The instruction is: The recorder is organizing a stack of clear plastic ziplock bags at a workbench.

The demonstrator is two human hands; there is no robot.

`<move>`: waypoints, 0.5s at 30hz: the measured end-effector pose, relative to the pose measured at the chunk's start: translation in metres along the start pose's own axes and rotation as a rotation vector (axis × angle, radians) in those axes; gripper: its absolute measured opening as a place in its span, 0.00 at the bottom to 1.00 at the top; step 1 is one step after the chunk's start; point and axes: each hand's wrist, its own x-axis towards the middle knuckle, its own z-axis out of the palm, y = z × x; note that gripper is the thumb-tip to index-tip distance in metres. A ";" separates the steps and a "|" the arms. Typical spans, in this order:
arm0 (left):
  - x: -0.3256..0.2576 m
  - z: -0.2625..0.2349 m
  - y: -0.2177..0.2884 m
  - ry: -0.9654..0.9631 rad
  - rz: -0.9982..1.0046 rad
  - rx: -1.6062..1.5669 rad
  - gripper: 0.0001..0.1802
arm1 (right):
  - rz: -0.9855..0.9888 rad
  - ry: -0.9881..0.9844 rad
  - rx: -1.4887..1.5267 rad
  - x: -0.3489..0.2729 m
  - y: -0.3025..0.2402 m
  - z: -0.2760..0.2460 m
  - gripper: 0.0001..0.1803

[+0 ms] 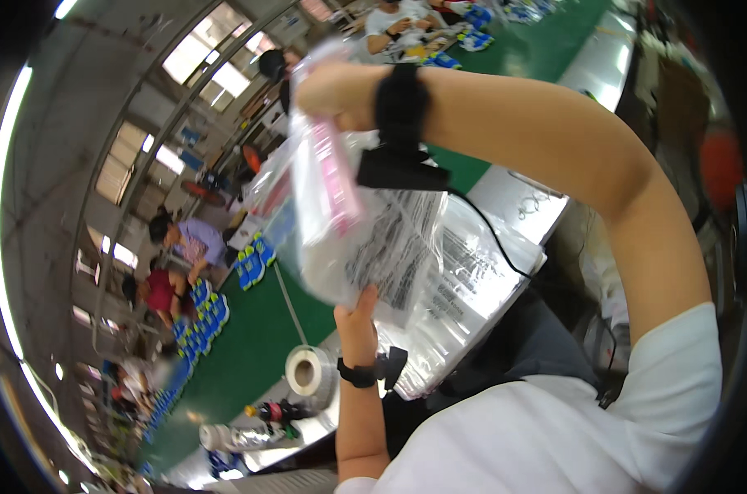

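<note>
A clear plastic bag (324,255) with a pink strip and printed text hangs tilted in front of me, held between both hands. My right hand (336,92) is raised, closed at the bag's upper end and smeared by motion. Lower down, my left hand (357,325) pinches the bag's bottom edge, thumb on the near face. Both wrists wear black straps. Beneath the held bag lies a stack of flat, clear printed bags (464,284) at the metal table edge. What is inside the held bag is hard to make out.
A roll of white labels or tape (306,375), a bottle of dark drink (279,410) and a clear bottle (225,436) stand near my left forearm. Beyond runs a green belt (266,337) with several blue shoes (200,325). Other people (194,243) sit along it.
</note>
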 end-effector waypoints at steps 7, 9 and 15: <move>-0.031 0.020 0.042 0.106 0.490 0.187 0.26 | 0.133 0.235 0.008 -0.046 0.020 0.005 0.09; -0.030 0.057 0.079 -0.516 0.271 0.035 0.21 | 0.219 0.276 0.256 -0.044 0.034 0.040 0.08; 0.058 0.098 0.107 -0.405 -0.109 -0.764 0.48 | 1.184 0.649 1.293 -0.021 -0.056 0.005 0.11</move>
